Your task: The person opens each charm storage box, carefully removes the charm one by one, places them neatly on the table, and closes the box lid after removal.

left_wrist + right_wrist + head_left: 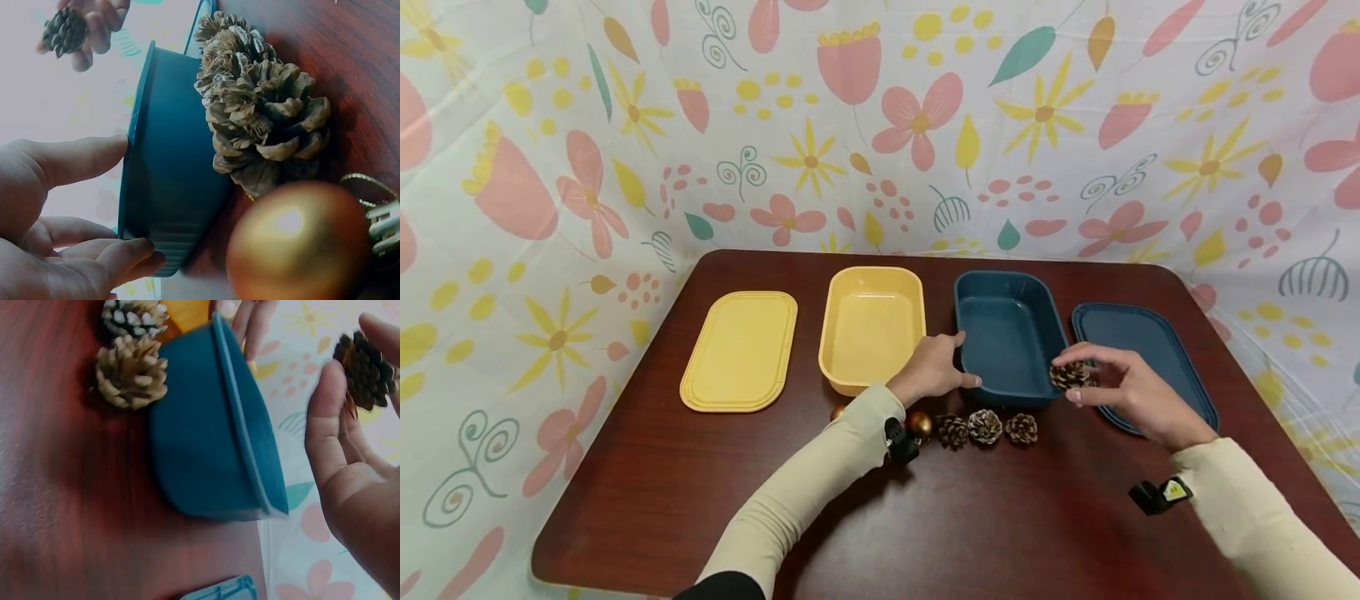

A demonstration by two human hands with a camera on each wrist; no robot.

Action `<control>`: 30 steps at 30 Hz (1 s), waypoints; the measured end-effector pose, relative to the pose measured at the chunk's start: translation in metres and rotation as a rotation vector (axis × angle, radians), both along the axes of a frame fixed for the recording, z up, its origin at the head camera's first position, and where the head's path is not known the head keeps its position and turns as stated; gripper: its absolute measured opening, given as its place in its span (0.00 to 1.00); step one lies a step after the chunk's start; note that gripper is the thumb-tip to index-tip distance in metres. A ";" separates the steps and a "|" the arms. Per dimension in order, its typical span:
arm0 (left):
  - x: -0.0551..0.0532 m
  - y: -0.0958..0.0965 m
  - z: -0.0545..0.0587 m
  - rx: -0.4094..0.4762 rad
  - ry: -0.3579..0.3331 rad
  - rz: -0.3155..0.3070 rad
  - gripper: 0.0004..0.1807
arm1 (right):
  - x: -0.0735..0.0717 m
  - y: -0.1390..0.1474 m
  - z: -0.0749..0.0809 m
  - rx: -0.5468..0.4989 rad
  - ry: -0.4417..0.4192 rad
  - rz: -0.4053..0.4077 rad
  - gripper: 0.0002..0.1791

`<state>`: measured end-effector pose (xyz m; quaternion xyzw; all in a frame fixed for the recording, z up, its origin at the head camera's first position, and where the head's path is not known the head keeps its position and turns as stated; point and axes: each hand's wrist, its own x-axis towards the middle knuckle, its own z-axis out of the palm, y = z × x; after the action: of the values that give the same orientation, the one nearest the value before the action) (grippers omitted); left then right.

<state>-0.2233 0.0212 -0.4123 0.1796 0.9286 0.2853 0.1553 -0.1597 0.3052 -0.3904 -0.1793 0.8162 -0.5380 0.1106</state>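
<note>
My right hand [1131, 392] pinches a brown pine cone [1070, 376] between thumb and fingers at the right rim of the blue container [1011, 333]. The right wrist view shows this pine cone [365, 372] held above the rim's level. My left hand [934, 367] touches the blue container's left rim, thumb and fingers spread apart; its thumb [94, 159] lies fairly straight against the edge. In front of the container, three pine cones [985, 427] stand in a row on the table. Beside them sits a shiny copper-gold ball ornament [297, 240], partly under my left wrist.
A yellow container [872, 325] stands left of the blue one. The yellow lid [741, 354] lies farther left, and the blue lid [1150, 358] lies at right, partly behind my right hand. Everything rests on a dark wooden table [1000, 525] against a flower-patterned cloth [775, 100].
</note>
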 end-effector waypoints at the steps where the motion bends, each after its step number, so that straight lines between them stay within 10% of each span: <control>1: 0.000 0.000 0.000 -0.002 0.001 -0.001 0.47 | 0.002 0.001 -0.001 0.045 0.015 0.002 0.22; 12: -0.002 0.000 0.001 -0.005 -0.007 -0.006 0.47 | 0.029 0.001 -0.013 0.176 0.098 -0.077 0.19; 30: -0.003 -0.001 -0.001 0.013 -0.030 -0.017 0.48 | 0.032 0.011 -0.038 0.363 0.204 0.047 0.24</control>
<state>-0.2263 0.0201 -0.4136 0.1841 0.9227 0.2928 0.1705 -0.1276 0.3157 -0.4287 -0.2291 0.9022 -0.3585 0.0707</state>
